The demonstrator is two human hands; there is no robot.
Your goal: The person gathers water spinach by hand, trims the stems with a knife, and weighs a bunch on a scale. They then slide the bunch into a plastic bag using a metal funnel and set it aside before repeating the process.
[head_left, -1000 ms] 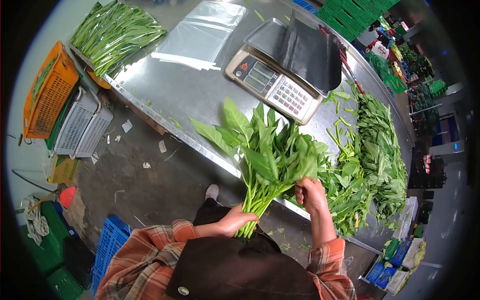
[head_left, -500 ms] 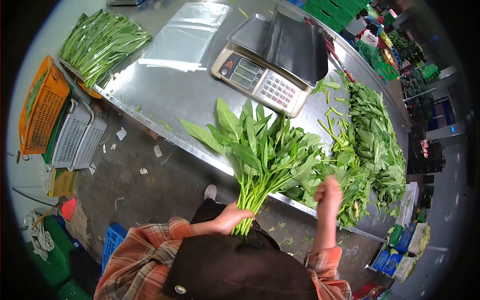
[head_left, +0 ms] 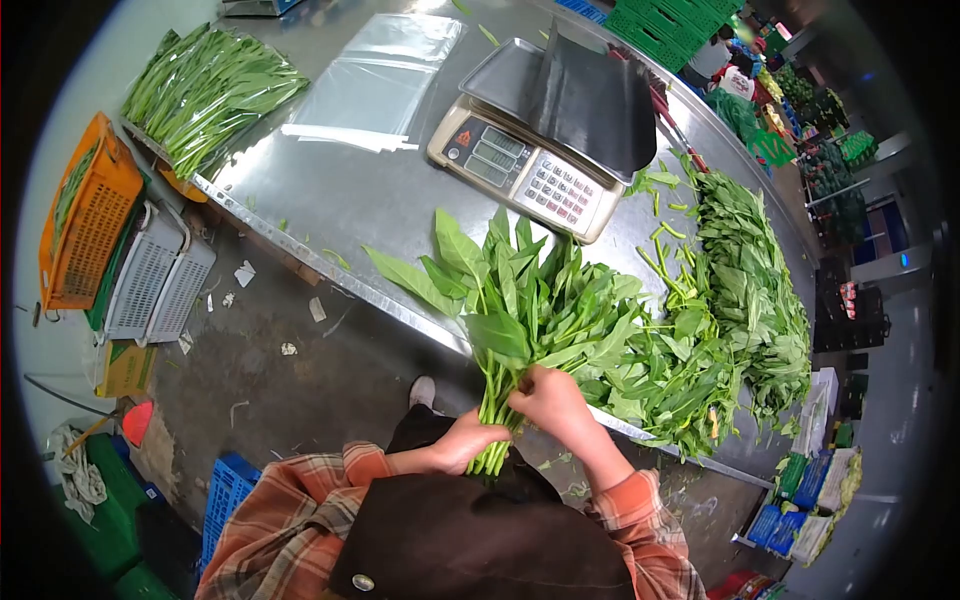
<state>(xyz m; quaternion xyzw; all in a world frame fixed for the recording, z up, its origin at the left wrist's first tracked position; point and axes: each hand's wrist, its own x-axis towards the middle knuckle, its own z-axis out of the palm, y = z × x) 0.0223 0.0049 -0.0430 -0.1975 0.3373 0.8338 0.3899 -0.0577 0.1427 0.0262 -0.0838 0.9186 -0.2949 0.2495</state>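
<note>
My left hand [head_left: 465, 443] is wrapped round the lower stems of a bunch of water spinach [head_left: 520, 300], holding it in front of the dark apron. The leaves fan out upward over the table's near edge. My right hand [head_left: 550, 400] is closed on the right side of the same stems, just above my left hand; its fingertips are partly hidden. Loose water spinach [head_left: 670, 370] lies on the table to the right of the bunch, beside a long heap of leafy greens [head_left: 750, 280]. Beyond the bunch stands a weighing scale [head_left: 525, 165] with a dark tray [head_left: 600, 100].
The metal table [head_left: 340, 210] carries clear plastic bags [head_left: 375, 80] and packed greens [head_left: 210, 95] at the left. Orange [head_left: 90, 220] and grey crates [head_left: 150, 270] stand left of it. Green crates [head_left: 665, 30] are stacked at the back. Scraps litter the floor.
My right hand has come left from above the loose greens to the stems of the bunch and closed there. The left hand keeps its grip in nearly the same place.
</note>
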